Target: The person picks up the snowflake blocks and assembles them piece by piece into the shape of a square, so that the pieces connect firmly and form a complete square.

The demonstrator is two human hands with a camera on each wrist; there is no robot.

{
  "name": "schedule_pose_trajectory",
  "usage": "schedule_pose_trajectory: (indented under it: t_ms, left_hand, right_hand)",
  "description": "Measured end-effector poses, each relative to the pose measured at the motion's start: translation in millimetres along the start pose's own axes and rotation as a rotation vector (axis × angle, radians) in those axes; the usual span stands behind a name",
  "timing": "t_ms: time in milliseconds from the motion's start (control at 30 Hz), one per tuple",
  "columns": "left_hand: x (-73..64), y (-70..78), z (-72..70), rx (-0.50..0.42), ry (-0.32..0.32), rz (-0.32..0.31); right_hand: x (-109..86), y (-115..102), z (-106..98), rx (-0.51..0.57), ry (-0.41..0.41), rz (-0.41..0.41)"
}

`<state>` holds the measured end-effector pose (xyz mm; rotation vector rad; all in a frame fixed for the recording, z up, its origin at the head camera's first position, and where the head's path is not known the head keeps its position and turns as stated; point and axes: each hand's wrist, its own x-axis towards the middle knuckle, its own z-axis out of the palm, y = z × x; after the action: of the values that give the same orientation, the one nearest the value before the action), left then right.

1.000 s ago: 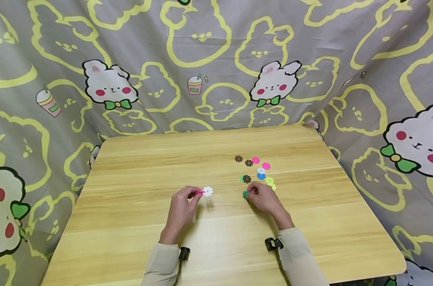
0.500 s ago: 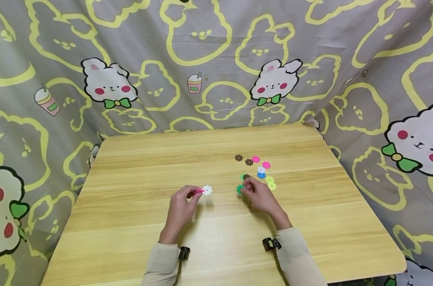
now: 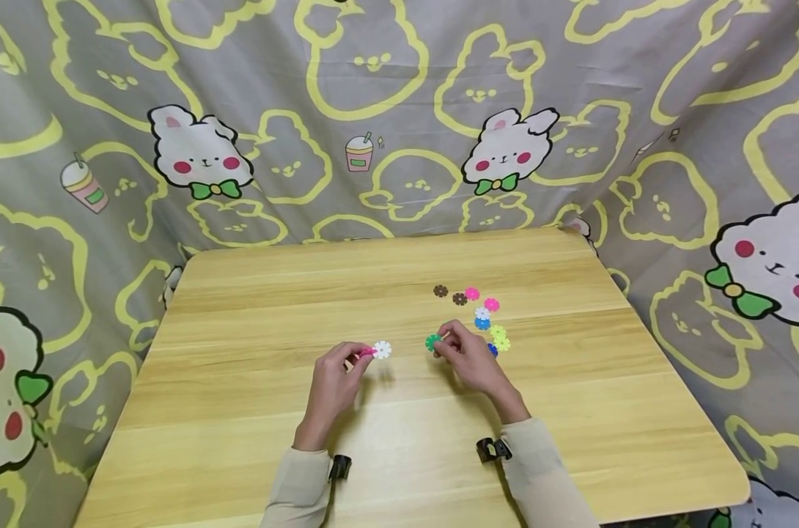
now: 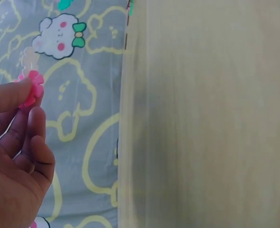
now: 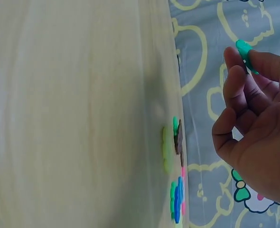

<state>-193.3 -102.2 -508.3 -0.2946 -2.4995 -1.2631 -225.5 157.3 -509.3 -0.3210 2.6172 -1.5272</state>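
Note:
My left hand (image 3: 333,378) pinches a pink notched flower-shaped plastic disc (image 3: 366,353) between thumb and fingertips, held above the table. A white disc (image 3: 383,350) is joined to the pink one, standing out to its right. In the left wrist view the pink disc (image 4: 35,88) shows at the thumb tip, the white one pale behind it. Across from it, my right hand (image 3: 475,367) pinches a green disc (image 3: 432,342) by its edge, its face partly covered by the fingers. The right wrist view shows this green disc (image 5: 243,50) nearly edge-on between thumb and index finger.
Loose discs lie on the wooden table (image 3: 241,315) beyond and beside my right hand: brown (image 3: 441,291), pink (image 3: 492,304), white (image 3: 482,313), blue (image 3: 482,323), yellow (image 3: 501,342) and dark blue (image 3: 493,350). A patterned curtain (image 3: 406,95) hangs around the table.
My right hand has moved left and slightly away from me with the green disc, toward the left hand. A dark blue disc now shows beside it. The left hand has barely moved.

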Motion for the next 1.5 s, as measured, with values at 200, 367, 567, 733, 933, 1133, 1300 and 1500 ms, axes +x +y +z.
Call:
schedule_pose_trajectory:
  t_ms: [200,367,567,733,933,1133,1300,1500]
  left_hand:
    - [0.2,-0.6,-0.1,0.009,-0.002,-0.020]
    - [-0.2,-1.0,-1.0,0.008,0.010,-0.013]
    - [0.1,-1.8,-1.5,0.000,0.011,0.001]
    - [0.5,-2.2,-1.7,-0.032,0.008,0.007]
    - [0.0,-2.4,-2.2,-0.039,0.014,0.016]
    - [0.3,-2.2,-1.6,-0.042,0.014,0.031]
    - [0.5,-1.7,-0.3,-0.045,0.010,0.042]
    - [-0.2,0.3,0.3,-0.041,0.006,0.037]
  right_hand:
    - [0.7,-6.4,2.7,-0.006,-0.017,-0.049]
    - [1.5,-11.3,4.0,-0.027,-0.027,-0.080]
    - [2.7,-15.7,5.9,-0.043,-0.028,-0.112]
    - [3.3,-19.4,8.0,-0.047,-0.034,-0.136]
    - [4.4,-20.6,11.6,-0.047,-0.059,-0.135]
    - [4.1,-23.3,14.7,-0.045,-0.089,-0.139]
    - [4.5,-24.8,17.6,-0.052,-0.090,-0.165]
    - [4.6,-26.0,20.0,-0.065,-0.101,-0.164]
